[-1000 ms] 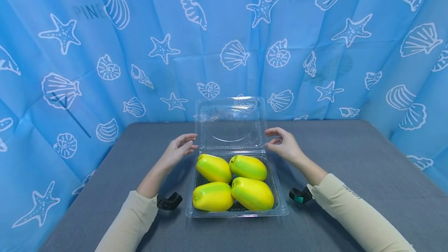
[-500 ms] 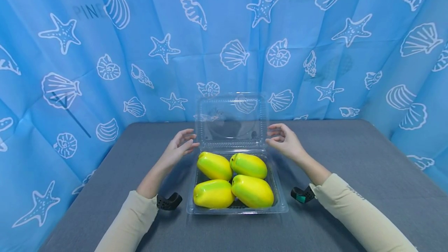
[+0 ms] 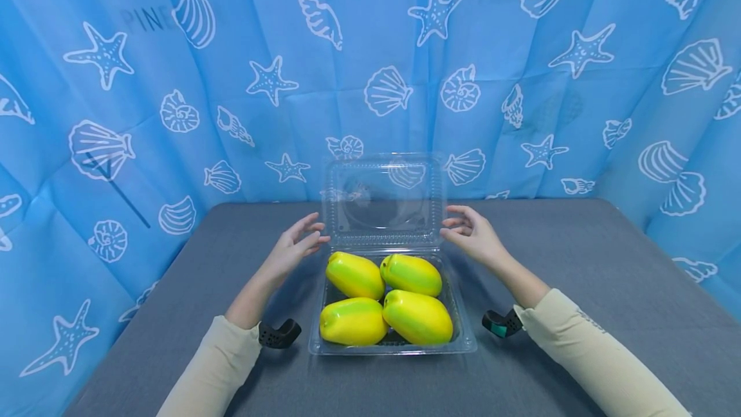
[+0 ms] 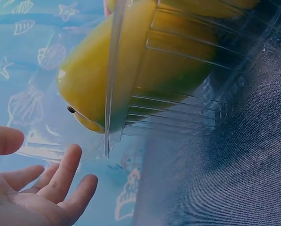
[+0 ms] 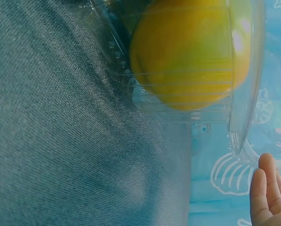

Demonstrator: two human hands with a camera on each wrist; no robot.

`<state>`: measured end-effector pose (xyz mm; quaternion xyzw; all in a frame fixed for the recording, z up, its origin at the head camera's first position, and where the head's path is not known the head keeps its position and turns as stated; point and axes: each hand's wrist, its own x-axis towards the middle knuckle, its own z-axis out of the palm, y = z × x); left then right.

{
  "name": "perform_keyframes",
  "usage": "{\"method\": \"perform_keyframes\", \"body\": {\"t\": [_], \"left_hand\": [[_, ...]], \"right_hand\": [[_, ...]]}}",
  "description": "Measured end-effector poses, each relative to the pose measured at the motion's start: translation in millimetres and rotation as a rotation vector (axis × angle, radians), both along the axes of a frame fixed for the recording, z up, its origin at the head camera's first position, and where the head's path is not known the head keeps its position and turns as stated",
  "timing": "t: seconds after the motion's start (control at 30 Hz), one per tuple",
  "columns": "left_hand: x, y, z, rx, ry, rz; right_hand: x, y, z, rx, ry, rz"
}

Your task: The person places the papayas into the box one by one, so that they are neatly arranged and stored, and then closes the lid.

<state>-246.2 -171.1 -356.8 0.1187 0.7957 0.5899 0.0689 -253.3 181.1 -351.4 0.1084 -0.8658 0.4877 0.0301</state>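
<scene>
A clear plastic clamshell container (image 3: 399, 350) stands on the table, its lid (image 3: 383, 208) raised at the far side. Several oblong yellow-green fruits (image 3: 418, 317), like papayas or mangoes, lie in the base. My left hand (image 3: 292, 246) is at the lid's left edge with its fingers spread and relaxed. In the left wrist view its fingers (image 4: 60, 181) hold nothing and stand below a fruit (image 4: 145, 56). On the lid's right edge side is my right hand (image 3: 475, 237), fingers loosely bent. Whether its fingertips (image 5: 266, 165) touch the lid, I cannot tell.
A grey cloth-covered table (image 3: 579, 262) spreads around the container. Behind it hangs a blue curtain (image 3: 370, 37) with white shell and starfish prints. Black wrist straps (image 3: 280, 333) hang from both cuffs beside the container.
The lid's top edge has risen slightly, and the base has shifted a little away from me. My right hand has moved slightly to the right; both hands are otherwise nearly still.
</scene>
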Motion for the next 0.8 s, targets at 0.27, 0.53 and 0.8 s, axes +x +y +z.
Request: {"method": "perform_keyframes", "body": {"t": [0.27, 0.53, 0.8], "left_hand": [[0.0, -1.0, -0.2, -0.006, 0.007, -0.008], [0.3, -1.4, 0.1, -0.01, -0.004, -0.007], [2.0, -1.3, 2.5, -0.027, -0.006, 0.0]], "right_hand": [[1.4, 1.2, 1.4, -0.026, -0.051, -0.008], [4.9, 1.6, 5.2, -0.038, -0.061, -0.004], [8.0, 4.9, 8.1, -0.069, -0.078, 0.043]]}}
